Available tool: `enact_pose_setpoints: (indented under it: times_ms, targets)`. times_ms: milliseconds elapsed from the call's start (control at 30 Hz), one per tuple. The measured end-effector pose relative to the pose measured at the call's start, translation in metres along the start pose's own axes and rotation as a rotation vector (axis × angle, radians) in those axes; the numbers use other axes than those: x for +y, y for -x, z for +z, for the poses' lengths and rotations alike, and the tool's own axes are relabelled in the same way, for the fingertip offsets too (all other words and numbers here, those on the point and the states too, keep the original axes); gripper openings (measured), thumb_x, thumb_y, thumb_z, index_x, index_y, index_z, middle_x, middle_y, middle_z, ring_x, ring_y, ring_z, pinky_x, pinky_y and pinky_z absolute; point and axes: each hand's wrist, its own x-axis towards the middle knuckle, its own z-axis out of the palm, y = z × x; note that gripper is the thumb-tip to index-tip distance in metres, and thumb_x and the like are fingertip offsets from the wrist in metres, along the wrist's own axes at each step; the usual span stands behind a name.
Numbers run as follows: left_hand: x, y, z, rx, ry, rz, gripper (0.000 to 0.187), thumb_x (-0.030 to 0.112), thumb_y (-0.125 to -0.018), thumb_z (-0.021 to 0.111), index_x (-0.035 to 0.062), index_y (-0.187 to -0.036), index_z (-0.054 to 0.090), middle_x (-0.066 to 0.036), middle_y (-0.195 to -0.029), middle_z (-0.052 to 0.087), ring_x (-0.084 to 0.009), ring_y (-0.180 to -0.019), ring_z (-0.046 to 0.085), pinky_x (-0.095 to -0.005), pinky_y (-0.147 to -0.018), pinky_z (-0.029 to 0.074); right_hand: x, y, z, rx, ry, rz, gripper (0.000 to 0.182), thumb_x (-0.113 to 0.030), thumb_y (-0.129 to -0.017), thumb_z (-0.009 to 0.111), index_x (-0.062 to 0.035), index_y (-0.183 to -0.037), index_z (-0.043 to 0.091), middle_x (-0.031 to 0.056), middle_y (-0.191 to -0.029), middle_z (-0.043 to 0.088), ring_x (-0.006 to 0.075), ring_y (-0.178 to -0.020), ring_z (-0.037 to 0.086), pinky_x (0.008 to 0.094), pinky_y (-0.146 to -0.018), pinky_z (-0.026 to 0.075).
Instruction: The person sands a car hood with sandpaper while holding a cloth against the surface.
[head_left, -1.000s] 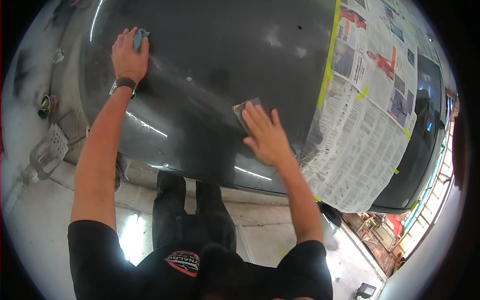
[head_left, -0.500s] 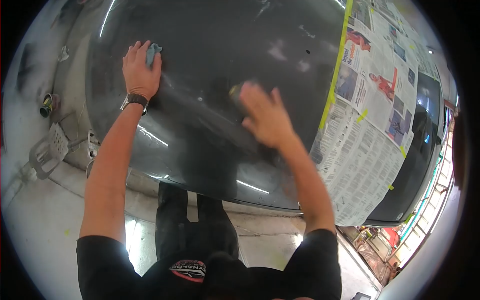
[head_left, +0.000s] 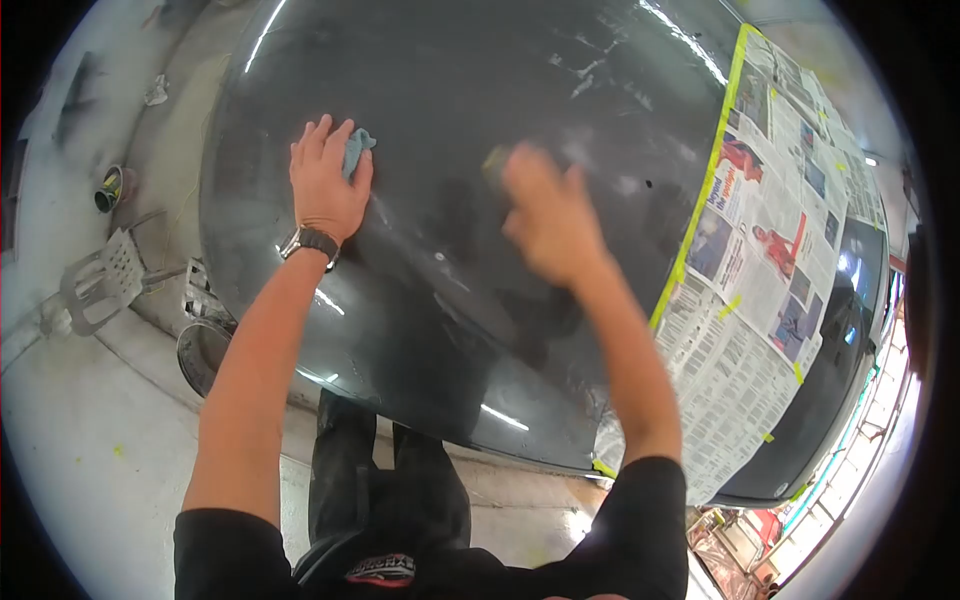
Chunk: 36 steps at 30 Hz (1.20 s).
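A dark grey car panel [head_left: 430, 90], glossy in places with pale scuffs and smears, spreads out in front of me. My left hand [head_left: 328, 185] lies on its left part, wearing a wristwatch [head_left: 312, 240]. A crumpled blue cloth [head_left: 357, 150] is tucked between its thumb and fingers. Further right, my right hand [head_left: 553, 215] is blurred by motion against the panel. At its fingertips is a small yellowish-dark pad [head_left: 495, 163], too smeared to make out fully and partly covered by the fingers.
Newspaper sheets [head_left: 740, 340], edged with yellow-green masking tape [head_left: 700, 210], cover the area to the right. On the floor at left are a grey plastic chair [head_left: 105, 280], a round container [head_left: 203, 355] and a small bucket [head_left: 118, 190].
My view has shifted, so the panel appears lower and further right. The right hand has moved up the panel with the pad. The left hand stays in nearly the same area with the cloth.
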Motion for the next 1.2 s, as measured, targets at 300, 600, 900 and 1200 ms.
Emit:
enact_pose_setpoints:
  times_ms: [300,600,900,1200]
  targets:
    - [0.003,0.0,-0.004,-0.053,0.016,-0.06,0.048,0.026,-0.098,0.073,0.0117,-0.144,0.066,-0.019,-0.159,0.053,-0.0433,-0.15,0.046,-0.0602,-0.126,0.031,-0.016,-0.044,0.002,0.178,-0.058,0.094,0.078,-0.039,-0.104,0.06,-0.002,-0.166,0.031,0.0187,-0.176,0.027,0.0352,-0.165,0.023,0.0686,-0.129,0.017]
    - [0.004,-0.001,-0.005,-0.085,0.025,-0.065,0.052,0.025,-0.095,0.075,0.0116,-0.144,0.065,-0.022,-0.16,0.051,-0.0466,-0.15,0.044,-0.0633,-0.126,0.031,0.115,-0.17,-0.032,0.378,-0.11,0.325,0.064,-0.038,-0.11,0.053,-0.0097,-0.166,0.037,0.0121,-0.173,0.037,0.0322,-0.162,0.029,0.0675,-0.128,0.022]
    - [-0.047,-0.06,0.012,-0.033,-0.041,-0.164,0.052,0.026,-0.099,0.072,0.0093,-0.148,0.062,-0.028,-0.157,0.052,-0.0514,-0.149,0.044,-0.0659,-0.123,0.032,0.074,-0.139,-0.016,0.353,-0.076,0.206,0.061,-0.038,-0.111,0.049,-0.0074,-0.164,0.039,0.0124,-0.174,0.035,0.0336,-0.161,0.031,0.0663,-0.128,0.023]
    - [-0.048,-0.071,0.008,-0.079,-0.016,-0.182,0.053,0.025,-0.098,0.072,0.0076,-0.148,0.062,-0.026,-0.158,0.051,-0.0497,-0.15,0.043,-0.0652,-0.125,0.03,0.171,-0.233,-0.028,0.472,-0.01,0.419,0.061,-0.039,-0.111,0.049,-0.0096,-0.164,0.039,0.0114,-0.175,0.034,0.0326,-0.162,0.03,0.0653,-0.129,0.022]
